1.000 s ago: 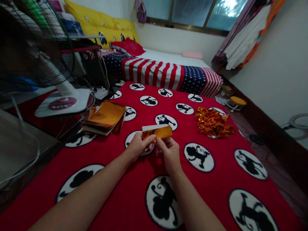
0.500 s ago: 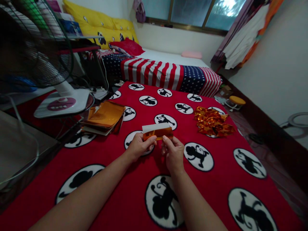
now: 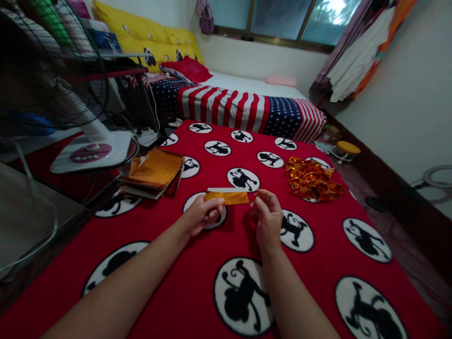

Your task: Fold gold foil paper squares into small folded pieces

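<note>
My left hand [image 3: 201, 214] pinches the left end of a folded sheet of gold foil paper [image 3: 233, 197], thumb on top. A white strip shows along the paper's far edge. Just beyond the right end of the paper is my right hand [image 3: 269, 215], apart from it, with fingers bent and parted and nothing visible in them. To the left lies a stack of gold foil paper sheets [image 3: 155, 169]. A pile of folded shiny gold-orange foil pieces [image 3: 312, 179] rests to the right.
A red blanket [image 3: 169, 282] with round black-and-white monkey prints spreads under my hands. A fan [image 3: 92, 146] stands at the left beside a small table. Farther back is a bed with a stars-and-stripes cover [image 3: 226, 106]. A yellow-topped stool [image 3: 348, 147] stands at the right.
My right hand has let go of the foil paper and moved a little to the right, its fingers opening. My left hand still holds the paper, now a narrower strip with less white showing.
</note>
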`<act>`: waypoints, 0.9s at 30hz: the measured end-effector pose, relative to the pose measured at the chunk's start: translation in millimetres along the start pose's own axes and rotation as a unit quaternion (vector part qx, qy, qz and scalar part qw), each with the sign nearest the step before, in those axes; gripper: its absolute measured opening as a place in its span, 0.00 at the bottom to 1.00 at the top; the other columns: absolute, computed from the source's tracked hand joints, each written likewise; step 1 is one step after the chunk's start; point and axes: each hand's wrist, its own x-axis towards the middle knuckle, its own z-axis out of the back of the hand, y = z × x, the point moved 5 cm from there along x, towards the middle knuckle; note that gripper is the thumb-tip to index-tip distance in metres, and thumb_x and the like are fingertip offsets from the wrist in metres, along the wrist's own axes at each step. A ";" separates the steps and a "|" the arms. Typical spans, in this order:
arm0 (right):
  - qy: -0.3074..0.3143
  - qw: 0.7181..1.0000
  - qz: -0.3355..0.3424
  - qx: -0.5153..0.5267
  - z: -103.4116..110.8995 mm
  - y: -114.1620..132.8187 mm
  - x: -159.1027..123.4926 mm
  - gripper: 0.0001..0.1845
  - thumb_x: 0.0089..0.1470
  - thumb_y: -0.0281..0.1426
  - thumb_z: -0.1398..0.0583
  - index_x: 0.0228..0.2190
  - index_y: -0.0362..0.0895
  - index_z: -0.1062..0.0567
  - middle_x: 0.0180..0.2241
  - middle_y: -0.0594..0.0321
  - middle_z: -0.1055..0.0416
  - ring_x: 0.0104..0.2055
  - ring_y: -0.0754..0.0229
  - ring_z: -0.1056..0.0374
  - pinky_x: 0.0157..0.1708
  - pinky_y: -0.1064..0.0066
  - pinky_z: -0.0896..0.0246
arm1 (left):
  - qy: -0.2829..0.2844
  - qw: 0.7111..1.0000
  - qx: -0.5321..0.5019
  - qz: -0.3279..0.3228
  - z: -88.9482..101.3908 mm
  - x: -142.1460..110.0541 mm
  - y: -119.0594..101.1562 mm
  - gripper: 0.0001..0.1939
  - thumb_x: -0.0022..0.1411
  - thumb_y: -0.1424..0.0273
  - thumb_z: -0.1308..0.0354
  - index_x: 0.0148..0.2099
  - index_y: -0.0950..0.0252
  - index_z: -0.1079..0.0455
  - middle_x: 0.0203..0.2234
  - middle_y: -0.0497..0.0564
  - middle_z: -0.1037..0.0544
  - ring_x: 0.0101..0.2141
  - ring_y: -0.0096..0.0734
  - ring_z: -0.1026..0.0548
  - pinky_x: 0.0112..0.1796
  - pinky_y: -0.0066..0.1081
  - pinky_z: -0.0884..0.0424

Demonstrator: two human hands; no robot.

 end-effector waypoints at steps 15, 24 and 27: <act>0.084 0.975 0.078 -0.192 -7.5 8.4 -5.4 0.08 0.49 0.35 0.36 0.28 0.43 0.25 0.27 0.64 0.27 0.30 0.61 0.32 0.33 0.70 0.35 | 0.032 0.996 -0.035 -0.082 -5.8 -8.0 -27.6 0.32 0.54 0.41 0.49 0.18 0.66 0.39 0.09 0.41 0.49 0.13 0.18 0.50 0.16 0.24 0.53; 0.138 0.970 0.049 -0.196 -19.1 6.0 -14.8 0.09 0.49 0.36 0.36 0.27 0.44 0.25 0.27 0.64 0.28 0.30 0.60 0.33 0.33 0.70 0.36 | -0.154 0.773 0.482 -0.382 -24.5 -25.1 -55.7 0.09 0.56 0.67 0.36 0.42 0.59 0.23 0.36 0.50 0.21 0.41 0.35 0.29 0.42 0.35 0.39; 0.147 0.970 0.038 -0.191 -20.6 3.5 -16.9 0.09 0.49 0.37 0.36 0.27 0.43 0.25 0.28 0.63 0.28 0.30 0.60 0.33 0.33 0.70 0.36 | -0.144 0.773 0.502 -0.360 -21.5 -21.0 -52.2 0.04 0.57 0.67 0.37 0.35 0.59 0.23 0.31 0.47 0.20 0.35 0.31 0.27 0.40 0.35 0.40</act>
